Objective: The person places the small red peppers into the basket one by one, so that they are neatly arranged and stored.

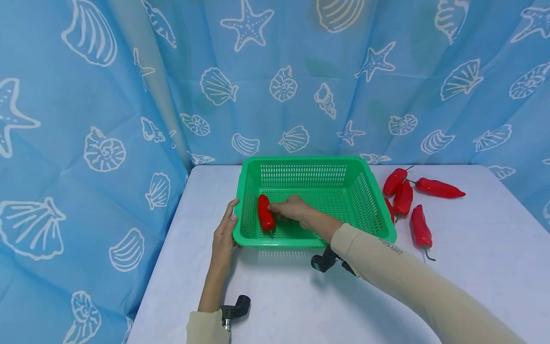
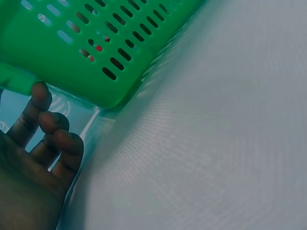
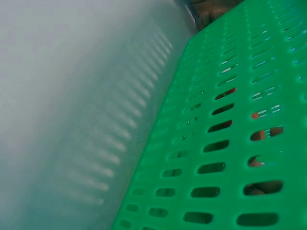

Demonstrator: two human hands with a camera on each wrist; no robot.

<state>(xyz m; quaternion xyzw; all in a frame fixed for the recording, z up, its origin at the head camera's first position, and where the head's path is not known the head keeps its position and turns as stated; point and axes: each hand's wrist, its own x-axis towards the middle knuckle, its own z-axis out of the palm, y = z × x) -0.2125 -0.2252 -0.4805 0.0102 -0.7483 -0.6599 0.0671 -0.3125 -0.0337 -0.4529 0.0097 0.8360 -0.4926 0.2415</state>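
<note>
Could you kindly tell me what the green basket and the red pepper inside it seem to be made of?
Green basket: probably moulded plastic with a mild sheen, judging by even slots and rounded corners. Red pepper: smooth, slightly shiny surface; real or plastic imitation, I cannot tell.

Left arm (image 1: 213,286): I stretch it forward, nearly straight ahead.
Left hand (image 1: 223,234): I keep its wrist roughly in line with the forearm, fingers (image 2: 41,98) apart and softly bent.
Right arm (image 1: 412,279): mine slants forward and leftward from the lower right.
Right hand (image 1: 294,209): back turned upward, fingers bent and directed left.
Spacing: I have both hands near each other, not touching.
</note>
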